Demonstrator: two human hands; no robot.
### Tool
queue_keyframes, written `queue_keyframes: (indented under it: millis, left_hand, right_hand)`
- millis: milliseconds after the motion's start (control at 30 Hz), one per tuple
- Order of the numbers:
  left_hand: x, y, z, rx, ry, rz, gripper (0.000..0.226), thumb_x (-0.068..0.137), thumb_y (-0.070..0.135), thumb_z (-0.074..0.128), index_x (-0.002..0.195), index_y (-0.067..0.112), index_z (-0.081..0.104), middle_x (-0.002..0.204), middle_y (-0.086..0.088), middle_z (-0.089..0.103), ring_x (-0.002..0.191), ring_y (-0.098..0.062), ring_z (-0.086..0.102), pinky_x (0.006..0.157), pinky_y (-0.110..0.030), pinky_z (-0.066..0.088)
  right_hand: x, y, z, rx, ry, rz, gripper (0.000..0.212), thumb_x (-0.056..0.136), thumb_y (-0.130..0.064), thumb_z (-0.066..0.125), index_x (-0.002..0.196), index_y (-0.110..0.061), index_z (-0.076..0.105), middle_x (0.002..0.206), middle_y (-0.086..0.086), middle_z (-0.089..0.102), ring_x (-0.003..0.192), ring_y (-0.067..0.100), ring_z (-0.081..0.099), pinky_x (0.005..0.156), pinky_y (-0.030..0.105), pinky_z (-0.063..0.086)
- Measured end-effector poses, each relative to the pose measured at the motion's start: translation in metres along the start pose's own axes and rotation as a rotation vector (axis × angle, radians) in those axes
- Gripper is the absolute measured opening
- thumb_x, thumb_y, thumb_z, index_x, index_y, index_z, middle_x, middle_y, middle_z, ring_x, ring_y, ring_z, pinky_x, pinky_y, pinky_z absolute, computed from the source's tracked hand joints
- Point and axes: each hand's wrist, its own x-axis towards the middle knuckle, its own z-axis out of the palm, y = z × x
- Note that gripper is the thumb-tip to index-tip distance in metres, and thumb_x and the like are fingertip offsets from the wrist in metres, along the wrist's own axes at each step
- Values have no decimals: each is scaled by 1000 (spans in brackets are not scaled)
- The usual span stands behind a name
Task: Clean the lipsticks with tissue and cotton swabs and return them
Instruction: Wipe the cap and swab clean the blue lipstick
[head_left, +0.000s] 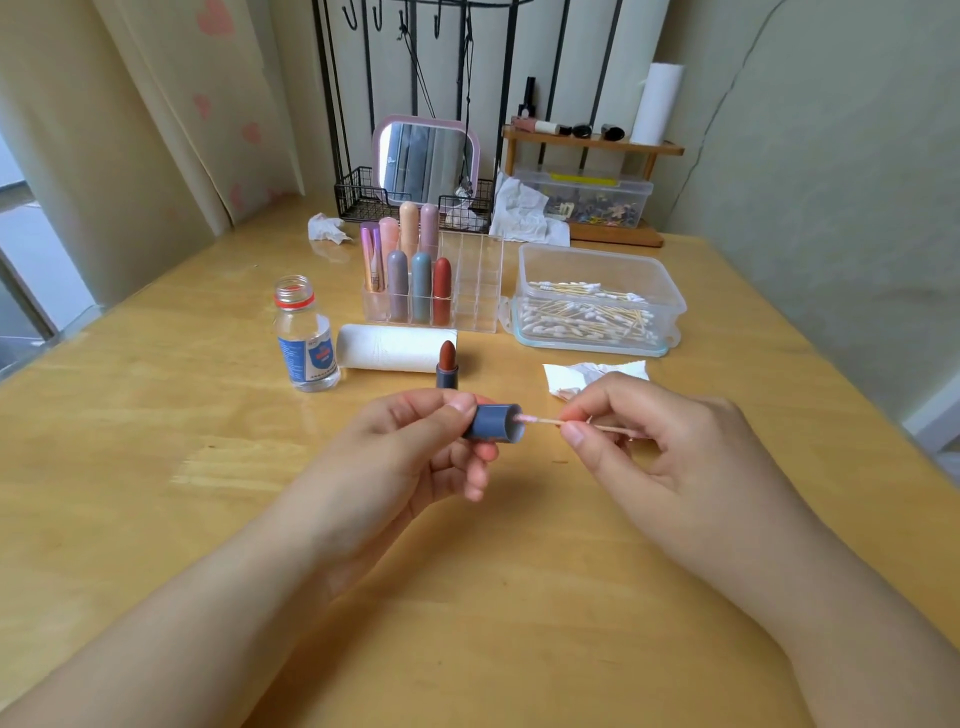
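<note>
Blue-grey, the lipstick cap (492, 422) lies sideways in the left hand (415, 447), thumb and fingers curled round it, its open mouth facing right. The right hand (654, 436) pinches a cotton swab (558, 422) between thumb and forefinger, its pink-stained tip at the cap's opening. Just behind, the uncapped lipstick (447, 364) stands upright on the wooden bench (156, 467) in front of a tissue roll (389, 348). Further back, a clear organiser (467, 291) holds more lipsticks, beside a tub of cotton swabs (597, 306) and an open bottle (304, 338).
</note>
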Motion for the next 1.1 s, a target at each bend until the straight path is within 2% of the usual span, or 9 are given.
queue_keyframes:
  millis: [67, 133, 233, 433, 600, 700, 833, 1000, 1100]
  left_hand:
    - [0, -1, -1, 48, -11, 38, 23, 86, 21, 62, 92, 0, 66, 68, -8, 59, 55, -15, 51, 57, -20, 49]
    - [0, -3, -2, 72, -11, 86, 23, 84, 21, 58, 93, 2, 66, 71, -8, 60, 57, -14, 51, 59, -20, 49]
    - [3, -6, -4, 77, 10, 124, 27, 81, 22, 52, 93, 3, 67, 75, -11, 61, 57, -13, 52, 60, -21, 50]
    - [4, -7, -4, 146, -3, 138, 28, 82, 24, 51, 91, 4, 68, 71, -8, 60, 57, -12, 50, 59, -20, 48]
    - [5, -9, -5, 139, 11, 147, 28, 81, 25, 51, 91, 4, 67, 66, -5, 59, 55, -12, 49, 59, -19, 48]
    - [5, -8, -4, 175, -2, 146, 29, 81, 26, 51, 90, 5, 68, 67, -5, 58, 56, -12, 49, 59, -19, 46]
    - [5, -8, -5, 183, 25, 168, 26, 81, 26, 51, 87, 9, 70, 67, -6, 57, 56, -12, 48, 59, -19, 46]
    - [5, -9, -3, 215, 15, 184, 27, 81, 26, 50, 88, 7, 68, 68, -6, 58, 55, -11, 48, 58, -19, 45]
    - [5, -7, -5, 203, 30, 189, 26, 81, 26, 50, 86, 10, 70, 66, -6, 57, 55, -11, 47, 58, -19, 44]
  right_hand:
    - [0, 1, 1, -87, 67, -50, 11, 83, -35, 52, 78, -28, 60, 54, -2, 53, 58, 17, 48, 55, 28, 40]
    - [0, 1, 3, -150, 98, -96, 16, 81, -33, 52, 72, -24, 62, 49, -9, 43, 57, 13, 44, 56, 19, 38]
    - [-1, -1, 4, -125, 44, -189, 17, 81, -29, 53, 70, -21, 64, 51, -17, 29, 55, 8, 39, 64, 7, 32]
    - [1, 3, 5, -258, 126, -248, 17, 83, -22, 55, 72, -15, 65, 52, -10, 40, 57, 14, 39, 64, 18, 33]
    - [-1, 0, 6, -153, 55, -291, 18, 83, -23, 55, 70, -16, 65, 53, -15, 33, 56, 12, 38, 68, 8, 32]
    - [0, 2, 6, -220, 144, -275, 16, 84, -19, 57, 71, -13, 65, 51, -9, 38, 54, 13, 37, 64, 18, 33]
    - [-2, 1, 8, -224, 82, -275, 16, 82, -17, 56, 68, -13, 63, 49, -6, 39, 52, 17, 38, 67, 6, 30]
    - [0, 2, 8, -218, 160, -269, 17, 83, -18, 57, 71, -12, 66, 50, -2, 46, 54, 17, 40, 64, 15, 35]
    - [-1, 2, 10, -224, 111, -248, 16, 82, -20, 55, 68, -15, 63, 49, -9, 37, 52, 17, 39, 68, 5, 30]
